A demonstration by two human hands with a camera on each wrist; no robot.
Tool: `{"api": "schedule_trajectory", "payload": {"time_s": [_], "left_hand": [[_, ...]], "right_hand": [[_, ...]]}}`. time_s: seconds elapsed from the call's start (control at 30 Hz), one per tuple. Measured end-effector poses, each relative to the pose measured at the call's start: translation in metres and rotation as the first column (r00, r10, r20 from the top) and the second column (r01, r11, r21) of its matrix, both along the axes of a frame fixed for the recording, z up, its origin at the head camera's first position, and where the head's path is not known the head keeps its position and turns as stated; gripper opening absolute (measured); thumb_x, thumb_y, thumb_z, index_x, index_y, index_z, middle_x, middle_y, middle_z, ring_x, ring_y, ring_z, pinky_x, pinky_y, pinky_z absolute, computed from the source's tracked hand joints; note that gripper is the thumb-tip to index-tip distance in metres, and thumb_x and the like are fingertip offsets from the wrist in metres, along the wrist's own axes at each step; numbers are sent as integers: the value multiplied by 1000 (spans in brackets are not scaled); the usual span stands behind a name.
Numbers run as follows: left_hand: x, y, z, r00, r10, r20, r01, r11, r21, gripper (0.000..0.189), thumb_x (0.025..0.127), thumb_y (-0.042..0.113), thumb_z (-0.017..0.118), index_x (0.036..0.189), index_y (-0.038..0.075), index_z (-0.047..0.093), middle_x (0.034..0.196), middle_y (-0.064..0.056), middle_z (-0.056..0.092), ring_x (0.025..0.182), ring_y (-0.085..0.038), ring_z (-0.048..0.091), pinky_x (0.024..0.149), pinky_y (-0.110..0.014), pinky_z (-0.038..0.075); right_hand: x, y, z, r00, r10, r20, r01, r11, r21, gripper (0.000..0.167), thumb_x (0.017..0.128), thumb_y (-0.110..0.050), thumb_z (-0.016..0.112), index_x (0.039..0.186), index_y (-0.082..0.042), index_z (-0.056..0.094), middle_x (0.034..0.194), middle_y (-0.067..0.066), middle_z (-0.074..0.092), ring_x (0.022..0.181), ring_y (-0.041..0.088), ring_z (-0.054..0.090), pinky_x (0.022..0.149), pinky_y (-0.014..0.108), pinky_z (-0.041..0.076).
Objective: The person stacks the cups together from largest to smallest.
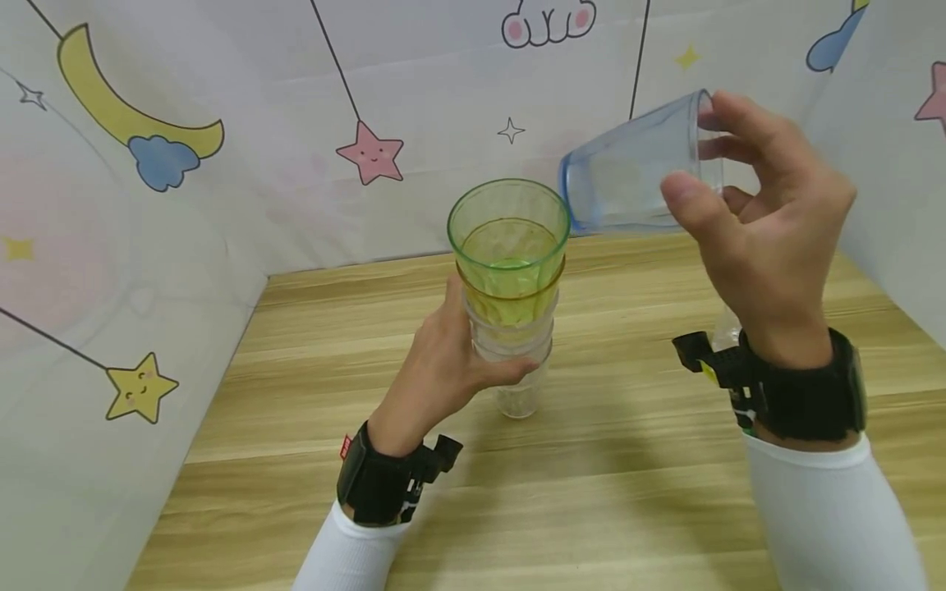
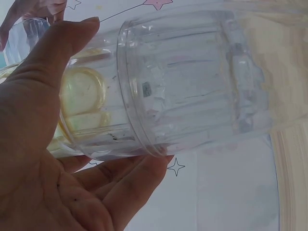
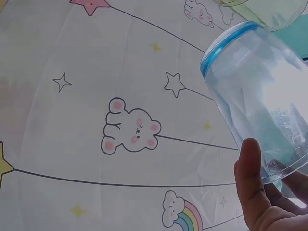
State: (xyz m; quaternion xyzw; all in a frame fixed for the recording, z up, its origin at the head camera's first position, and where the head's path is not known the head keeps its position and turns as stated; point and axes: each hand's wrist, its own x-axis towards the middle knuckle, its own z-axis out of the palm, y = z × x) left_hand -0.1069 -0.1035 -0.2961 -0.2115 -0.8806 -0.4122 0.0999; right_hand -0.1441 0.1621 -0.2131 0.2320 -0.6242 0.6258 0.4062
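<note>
My left hand grips a stack of nested plastic cups around its middle, thumb across the front. A green cup is uppermost, with a yellow cup under it and clear cups below. Whether the stack's foot touches the table cannot be told. To the right, my right hand holds a clear blue cup by its rim end, thumb on the near side and fingers behind. This cup lies tilted nearly sideways, its blue base close beside the green cup's rim; contact is unclear.
A wood-grain table lies beneath both hands. White cloth walls printed with stars and clouds stand at the back and sides. Behind my right wrist, a clear object is mostly hidden. Each wrist wears a black strap camera.
</note>
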Motion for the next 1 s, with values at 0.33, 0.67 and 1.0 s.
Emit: {"api": "schedule_trajectory", "payload": {"time_s": [0.33,0.67,1.0], "left_hand": [[1,0,-1,1000,-2,-6,2,1000,5,107,70,32,95,149,24,24,129,4,57,115,-13,58,96,-40,49],[1,-1,-1,1000,12,12,-12,1000,5,105,70,32,95,148,23,25,127,4,57,115,-14,58,96,-41,49],[0,-1,-1,1000,1,8,-1,1000,0,104,70,31,94,147,22,25,127,4,57,115,-14,58,95,-42,49]], "right_hand": [[1,-7,20,987,117,-106,-129,986,-107,72,62,-31,95,117,8,70,112,28,66,94,35,62,75,27,58],[4,-18,30,962,213,-173,-231,968,-94,71,62,-28,95,114,12,69,112,34,64,95,41,64,82,37,58],[11,-21,34,947,302,-109,-305,952,-9,70,66,-25,94,120,10,66,122,30,61,104,39,62,78,29,58]]}}
